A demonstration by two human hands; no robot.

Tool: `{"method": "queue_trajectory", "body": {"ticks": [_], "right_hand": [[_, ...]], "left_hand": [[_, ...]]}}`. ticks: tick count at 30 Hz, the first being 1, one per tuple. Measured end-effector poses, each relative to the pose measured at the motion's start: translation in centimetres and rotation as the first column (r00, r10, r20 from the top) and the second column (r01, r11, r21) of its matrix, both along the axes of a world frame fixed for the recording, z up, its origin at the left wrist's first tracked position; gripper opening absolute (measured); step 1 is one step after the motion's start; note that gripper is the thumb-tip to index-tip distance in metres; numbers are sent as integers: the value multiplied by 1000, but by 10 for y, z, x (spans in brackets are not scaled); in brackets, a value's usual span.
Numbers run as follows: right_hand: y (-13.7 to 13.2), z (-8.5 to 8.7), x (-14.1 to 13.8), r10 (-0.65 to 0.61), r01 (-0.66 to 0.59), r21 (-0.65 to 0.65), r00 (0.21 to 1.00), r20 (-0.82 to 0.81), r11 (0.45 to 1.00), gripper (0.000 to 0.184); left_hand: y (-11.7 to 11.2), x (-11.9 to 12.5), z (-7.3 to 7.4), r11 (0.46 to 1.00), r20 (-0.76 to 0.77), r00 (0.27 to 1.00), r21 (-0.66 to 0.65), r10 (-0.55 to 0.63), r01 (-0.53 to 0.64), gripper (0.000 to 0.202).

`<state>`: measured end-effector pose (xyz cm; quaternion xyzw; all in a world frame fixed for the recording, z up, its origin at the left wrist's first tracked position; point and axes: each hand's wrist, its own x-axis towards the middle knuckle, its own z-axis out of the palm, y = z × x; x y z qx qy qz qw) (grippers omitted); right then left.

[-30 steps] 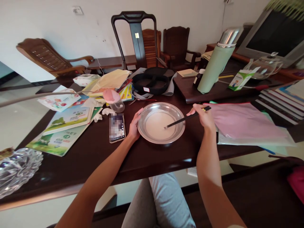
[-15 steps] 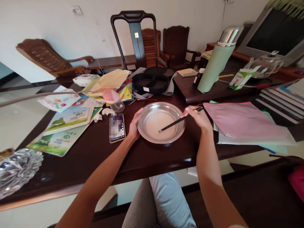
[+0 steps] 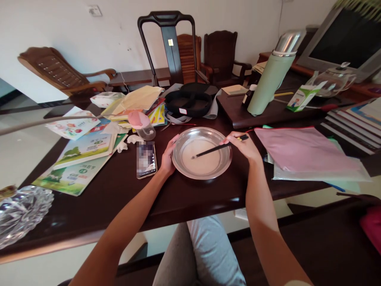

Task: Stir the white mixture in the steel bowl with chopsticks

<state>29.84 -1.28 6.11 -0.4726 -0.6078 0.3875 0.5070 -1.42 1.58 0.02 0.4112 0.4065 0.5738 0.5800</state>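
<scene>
A round metal dish (image 3: 202, 174) stands on the dark table in front of me, with a pale, milky liquid (image 3: 200, 165) in it. Against the dish's left side rests my left hand (image 3: 168, 157), its fingers along the rim. My right hand (image 3: 241, 145) is closed around black chopsticks (image 3: 216, 149) at the dish's right edge. Their tips slant down to the left into the liquid. Left of my left hand lies a phone (image 3: 146, 159), its screen partly blurred.
A pink bottle (image 3: 142, 125) and crumpled tissues stand beyond the phone, with booklets (image 3: 86, 149) further left. A green thermos (image 3: 270, 81) rises at the back right. A pink zip pouch (image 3: 300, 149) lies right of my right hand. A glass dish (image 3: 26, 214) sits at the far left.
My right hand has shifted slightly left, and the chopstick tips have moved left and a little away from me through the liquid. My left hand stays at the rim.
</scene>
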Motion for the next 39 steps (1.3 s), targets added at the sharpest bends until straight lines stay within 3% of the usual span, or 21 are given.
{"method": "queue_trajectory", "body": {"ticks": [5,7,10,12,18,20,24,26,29,31,36,39], "right_hand": [[-2,-4,13,-264,268,41,961,-85,962,55],[-3,-4,14,-227,230,32,970,-85,973,57],[-2,0,5,-20,20,-2,1000,-2,1000,53],[-1,2,-1,22,-22,1,1000,21,1000,51],[-2,-3,13,-278,283,53,957,-80,958,58],[-3,-2,12,-222,224,36,973,-72,974,60],[-1,1,0,6,-6,4,1000,12,1000,54],[0,0,1,-33,32,27,999,6,999,52],[-1,-5,12,-227,230,58,973,-45,972,52],[-3,-6,18,-270,274,51,960,-78,960,56],[-2,-1,4,-21,21,6,1000,6,1000,55],[0,-1,3,-68,68,35,998,2,997,53]], "left_hand": [[-1,1,2,1000,-11,1000,9,4,-4,54],[-1,1,2,1000,-14,1000,10,-1,1,54],[-2,1,2,1000,-11,1000,4,-1,1,55],[-1,1,2,1000,-6,1000,0,6,-6,54],[-1,1,2,1000,-13,1000,2,7,-7,51],[-1,1,2,1000,-10,1000,2,4,-4,53],[-1,1,1,1000,0,1000,-8,2,-2,54],[-1,1,1,1000,-2,1000,-3,7,-7,53],[-1,1,1,1000,-12,1000,3,2,-2,52],[-1,1,2,1000,-21,1000,2,-2,2,54],[-1,1,1,1000,-15,1000,3,-4,4,57],[-1,2,1,1000,-12,1000,2,11,-11,57]]}}
